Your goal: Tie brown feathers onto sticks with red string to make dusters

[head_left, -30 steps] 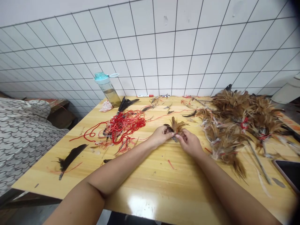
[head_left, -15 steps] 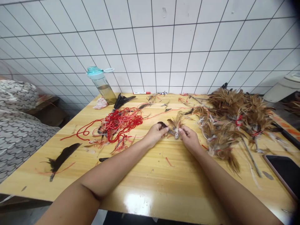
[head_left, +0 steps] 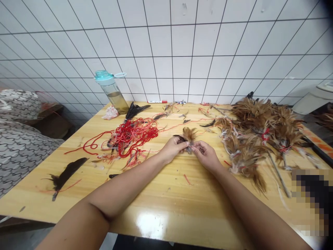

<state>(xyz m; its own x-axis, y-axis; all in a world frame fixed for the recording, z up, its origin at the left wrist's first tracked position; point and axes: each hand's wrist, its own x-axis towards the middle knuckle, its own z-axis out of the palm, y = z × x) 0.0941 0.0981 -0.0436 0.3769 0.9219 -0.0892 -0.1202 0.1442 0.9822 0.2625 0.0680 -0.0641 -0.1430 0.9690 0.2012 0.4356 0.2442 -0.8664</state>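
Both my hands meet at the middle of the wooden table (head_left: 166, 208). My left hand (head_left: 172, 148) and my right hand (head_left: 206, 155) pinch the base of a small bunch of brown feathers (head_left: 187, 134), whose tips fan up and away from me. A dark feather sticks out to the left of the bunch, above my left fingers. A tangle of red string (head_left: 131, 135) lies just left of my left hand. A large heap of brown feather bundles (head_left: 257, 128) lies to the right of my right hand.
A water bottle with a teal lid (head_left: 111, 92) stands at the back left by the tiled wall. A black feather (head_left: 66, 172) lies near the left edge. A red marker (head_left: 156, 101) rests along the back. Patterned fabric (head_left: 18, 139) lies off the table's left side.
The feather bunch has turned and drawn tighter between my fingers, and my right hand has shifted slightly left toward my left hand. The view has dropped a little.
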